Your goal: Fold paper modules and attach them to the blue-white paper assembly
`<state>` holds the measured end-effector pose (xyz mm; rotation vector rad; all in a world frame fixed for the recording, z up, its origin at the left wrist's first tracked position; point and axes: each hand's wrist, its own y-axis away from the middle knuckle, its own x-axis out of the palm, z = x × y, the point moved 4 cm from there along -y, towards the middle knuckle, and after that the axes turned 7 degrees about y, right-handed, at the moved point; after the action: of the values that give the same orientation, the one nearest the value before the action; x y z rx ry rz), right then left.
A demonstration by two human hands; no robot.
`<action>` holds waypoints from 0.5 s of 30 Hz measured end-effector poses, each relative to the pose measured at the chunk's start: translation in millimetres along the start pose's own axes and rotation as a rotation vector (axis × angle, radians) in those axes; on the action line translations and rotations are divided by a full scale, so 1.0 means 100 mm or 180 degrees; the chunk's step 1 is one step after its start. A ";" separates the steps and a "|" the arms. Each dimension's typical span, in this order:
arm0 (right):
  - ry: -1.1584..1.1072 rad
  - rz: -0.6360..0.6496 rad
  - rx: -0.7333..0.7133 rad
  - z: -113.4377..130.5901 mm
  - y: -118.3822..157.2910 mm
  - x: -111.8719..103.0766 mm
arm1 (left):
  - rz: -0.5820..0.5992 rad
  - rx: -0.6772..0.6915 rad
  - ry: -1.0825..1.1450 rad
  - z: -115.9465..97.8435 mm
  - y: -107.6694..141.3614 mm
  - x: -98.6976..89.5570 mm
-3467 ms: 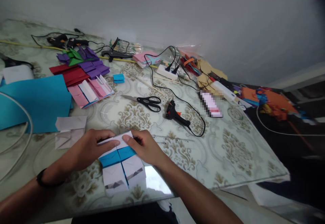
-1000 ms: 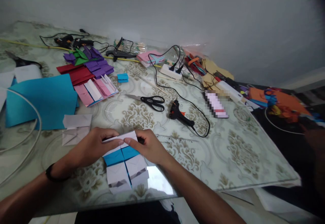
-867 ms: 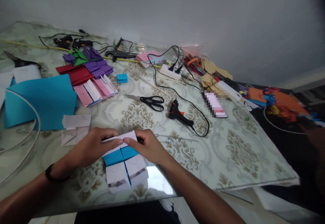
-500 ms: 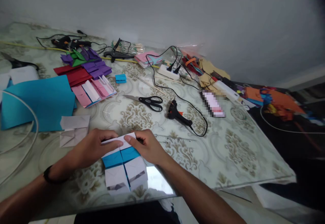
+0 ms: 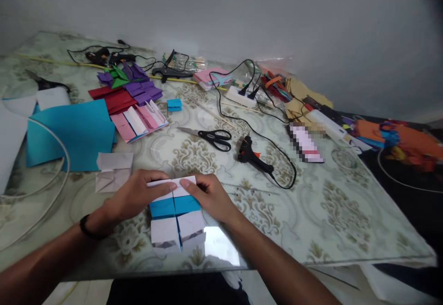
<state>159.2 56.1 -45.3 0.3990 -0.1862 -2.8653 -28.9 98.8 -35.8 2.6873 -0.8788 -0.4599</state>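
Between my hands is a folded paper piece (image 5: 177, 222), white with a blue band across it and a crease down the middle. My left hand (image 5: 140, 193) pinches its top left edge, thumb flat on the white strip. On the top right edge my right hand (image 5: 211, 196) does likewise, its thumb close to the other. The fingers behind the paper are hidden. A folded whitish paper (image 5: 114, 172) lies just beyond my left hand. Farther off, black-handled scissors (image 5: 211, 137) and a black glue gun (image 5: 254, 157) rest on the patterned table.
Blue sheets (image 5: 71, 134) and a pale cable loop (image 5: 65, 157) lie at left. Behind are pink and white folded papers (image 5: 140, 120), red (image 5: 112, 99) and purple (image 5: 143, 92) ones. A power strip (image 5: 241, 96) with cords sits at the back, a pixelated object (image 5: 306, 143) at right.
The view has shifted, so the table's things appear farther right. Both hands still grip the paper's top edge, and their thumbs are closer together along the white strip.
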 end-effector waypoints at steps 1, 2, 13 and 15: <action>-0.0008 0.0029 -0.0003 0.01 0.00 0.00 | -0.0008 0.0006 -0.0003 -0.01 0.01 0.00; -0.0018 0.0056 -0.0006 0.01 0.00 0.00 | -0.0025 0.0019 0.0005 -0.02 0.01 0.00; 0.0028 -0.0034 0.0067 -0.03 0.00 -0.01 | -0.0194 0.0195 -0.0010 -0.07 0.02 0.00; 0.0009 -0.0090 0.0099 -0.04 0.00 -0.01 | -0.0225 0.0348 0.0059 -0.08 0.01 0.00</action>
<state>161.3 56.1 -49.1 0.4150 -0.2265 -2.8926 -26.1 99.0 -27.9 2.8249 -0.8289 -0.4129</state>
